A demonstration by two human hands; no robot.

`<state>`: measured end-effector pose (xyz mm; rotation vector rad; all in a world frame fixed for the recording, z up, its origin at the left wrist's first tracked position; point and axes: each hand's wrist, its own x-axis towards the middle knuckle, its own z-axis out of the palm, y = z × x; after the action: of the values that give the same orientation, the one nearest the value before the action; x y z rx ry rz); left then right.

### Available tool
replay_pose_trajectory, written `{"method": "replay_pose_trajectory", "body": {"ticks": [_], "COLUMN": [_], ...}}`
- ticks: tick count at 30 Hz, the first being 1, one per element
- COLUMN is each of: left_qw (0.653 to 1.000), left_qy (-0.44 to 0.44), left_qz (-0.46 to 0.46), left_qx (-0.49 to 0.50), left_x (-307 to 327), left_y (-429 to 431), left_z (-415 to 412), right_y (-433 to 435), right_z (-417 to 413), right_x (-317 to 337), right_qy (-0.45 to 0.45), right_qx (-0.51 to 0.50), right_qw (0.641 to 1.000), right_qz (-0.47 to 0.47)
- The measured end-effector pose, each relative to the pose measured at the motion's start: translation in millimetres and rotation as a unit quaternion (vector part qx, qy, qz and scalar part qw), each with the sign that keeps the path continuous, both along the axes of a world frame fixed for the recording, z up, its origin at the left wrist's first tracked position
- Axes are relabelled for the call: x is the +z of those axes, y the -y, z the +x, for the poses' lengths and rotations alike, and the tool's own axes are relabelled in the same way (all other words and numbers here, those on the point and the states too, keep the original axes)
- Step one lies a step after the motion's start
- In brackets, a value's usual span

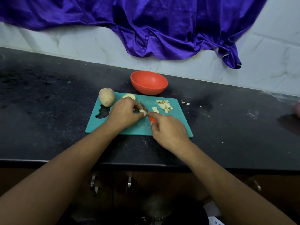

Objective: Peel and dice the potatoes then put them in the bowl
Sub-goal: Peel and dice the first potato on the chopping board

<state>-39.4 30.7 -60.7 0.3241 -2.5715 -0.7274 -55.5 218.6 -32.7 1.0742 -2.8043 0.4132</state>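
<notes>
A teal cutting board [177,125] lies on the black counter. My left hand [123,113] pinches a small peeled potato piece [142,111] against the board. My right hand [168,132] grips a red-handled knife [152,119], its blade lying across that piece. A pile of diced potato [164,105] sits on the board's right part. An unpeeled whole potato [106,97] stands at the board's far left corner, with a peeled chunk [129,95] just behind my left hand. Behind the board stands an orange bowl [149,82] with nothing visible inside.
A few dice [185,103] lie on the black counter [48,103] just right of the board. A purple cloth [146,26] hangs down the tiled wall behind. Cabinet handles [129,182] show below the counter's front edge. A pinkish object [297,109] sits at the far right.
</notes>
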Motion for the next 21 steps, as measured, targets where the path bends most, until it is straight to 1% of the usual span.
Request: {"method": "replay_pose_trajectory", "body": {"ticks": [7, 9, 14, 17, 19, 21], "left_qw": [1.0, 1.0, 1.0, 1.0, 1.0, 0.998], "left_qy": [-0.01, -0.015, -0.003, 0.005, 0.0, -0.013], "left_qz": [-0.005, -0.004, -0.003, 0.008, 0.031, 0.055], "left_qx": [-0.001, 0.001, 0.009, 0.005, -0.003, -0.01], "left_x": [0, -1, -3, -2, -1, -2], "left_y": [0, 0, 0, 0, 2, 3], "left_z": [-1, -1, -2, -1, 2, 5], "right_y": [-1, -3, -14, -16, -16, -13], "right_z": [1, 2, -9, -13, -12, -7], "right_x": [0, 1, 2, 5, 7, 7], "right_qy": [-0.047, -0.047, 0.027, 0.066, 0.065, 0.051], "right_qx": [0.016, 0.017, -0.036, -0.041, -0.036, -0.021], "right_qw": [0.996, 0.996, 0.999, 0.997, 0.996, 0.997], "right_qz": [0.072, 0.073, 0.016, -0.02, -0.044, -0.048]}}
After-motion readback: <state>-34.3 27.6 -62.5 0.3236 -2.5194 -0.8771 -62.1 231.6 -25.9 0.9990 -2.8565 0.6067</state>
